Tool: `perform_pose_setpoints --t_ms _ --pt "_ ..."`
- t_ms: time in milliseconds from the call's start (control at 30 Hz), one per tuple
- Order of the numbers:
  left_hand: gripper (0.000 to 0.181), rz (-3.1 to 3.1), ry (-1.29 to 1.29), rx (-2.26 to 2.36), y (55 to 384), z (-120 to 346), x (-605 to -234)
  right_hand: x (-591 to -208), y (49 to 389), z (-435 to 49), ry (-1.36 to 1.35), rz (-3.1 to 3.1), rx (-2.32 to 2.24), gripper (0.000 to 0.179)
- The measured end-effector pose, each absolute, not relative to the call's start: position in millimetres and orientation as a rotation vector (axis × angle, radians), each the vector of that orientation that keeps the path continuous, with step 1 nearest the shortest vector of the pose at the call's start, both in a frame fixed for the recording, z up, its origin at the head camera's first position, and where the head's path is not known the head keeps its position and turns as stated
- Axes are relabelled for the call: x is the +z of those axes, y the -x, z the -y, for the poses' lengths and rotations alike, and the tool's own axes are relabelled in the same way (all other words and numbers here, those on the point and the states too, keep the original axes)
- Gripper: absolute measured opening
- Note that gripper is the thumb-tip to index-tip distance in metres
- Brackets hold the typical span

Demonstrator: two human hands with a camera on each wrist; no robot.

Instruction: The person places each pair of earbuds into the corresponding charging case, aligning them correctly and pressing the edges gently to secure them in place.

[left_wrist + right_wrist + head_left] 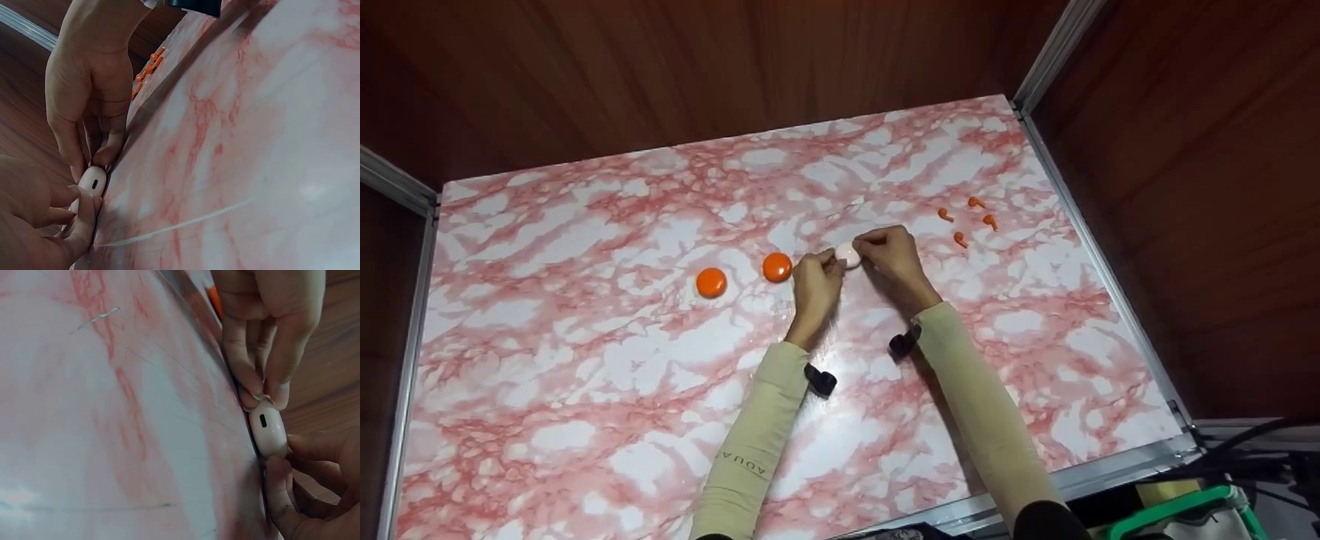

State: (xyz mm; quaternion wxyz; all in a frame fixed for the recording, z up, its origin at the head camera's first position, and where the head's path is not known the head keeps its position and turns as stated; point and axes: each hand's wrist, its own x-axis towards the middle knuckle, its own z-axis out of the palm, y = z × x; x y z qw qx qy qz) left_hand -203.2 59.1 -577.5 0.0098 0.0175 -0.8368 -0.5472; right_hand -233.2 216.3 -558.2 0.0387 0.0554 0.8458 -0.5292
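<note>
Marbled red-white tabletop (pixel 607 442). White case (pixel 848 256) is in the grip, contact with top unclear. Orange round case (pixel 777 268) lies just left of grip, second orange case (pixel 711 283) farther left. Four orange earbuds (pixel 960 240) lie right, slightly beyond.

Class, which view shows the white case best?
The right wrist view: the case appears largest, its slot plain. The left wrist view shows the slot too, but fingers cover more; the head view shows the case small, slot unseen.

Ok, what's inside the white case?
Only the outside of the white case shows, including a dark slot; its inside is covered, so I can't tell what it holds.
</note>
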Motion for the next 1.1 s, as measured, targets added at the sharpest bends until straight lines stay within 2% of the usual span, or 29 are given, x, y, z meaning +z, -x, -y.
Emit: perform_pose_setpoints --t_ms 367,800,1100 --pt "0.026 2.565 -0.079 -1.797 200.4 -44.1 -576.2 -551.9 231.4 -221.1 -0.305 -2.513 -1.742 0.023" --pt "0.022 2.512 -0.031 -1.820 194.3 -10.1 -544.5 -531.7 222.8 -212.5 -0.145 -2.605 -1.754 0.027" --pt "0.023 2.463 -0.207 -1.794 192.2 19.6 -532.0 -524.1 220.2 -193.6 -0.113 -2.472 -1.877 0.027"
